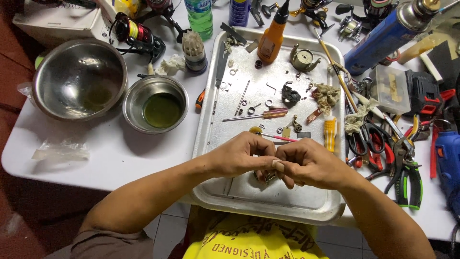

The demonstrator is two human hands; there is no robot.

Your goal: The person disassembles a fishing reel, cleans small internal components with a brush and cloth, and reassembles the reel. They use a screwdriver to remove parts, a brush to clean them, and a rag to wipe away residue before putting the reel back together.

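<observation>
Head view: low in the centre of the frame, the left hand (239, 156) and the right hand (306, 163) meet knuckle to knuckle over the near end of a metal tray (211, 120). Both sets of fingers are curled in tight, pinching a small metal part (266, 177) between them; only a sliver of it shows beneath the fingertips, so its exact kind cannot be told.

Up the tray, towards the middle of the frame, a strip-down looks well advanced: washers, rings and pins lie scattered singly, with a small screwdriver (261, 115) across them, a black reel piece (290, 93), a round metal housing (303, 59) near the upper centre and a stained rag (327, 96) to its lower right. An orange oil bottle (271, 36) stands at the tray's far end. Nothing on the tray looks put back together, so judged from this spread the reassembly lies mostly ahead.

At the left of the frame sit a large steel bowl (79, 79) and a smaller steel bowl (155, 103) holding greenish liquid. At the right edge, pliers and cutters (405, 175) lie in a heap beside a blue gas torch (383, 36) in the upper right.
</observation>
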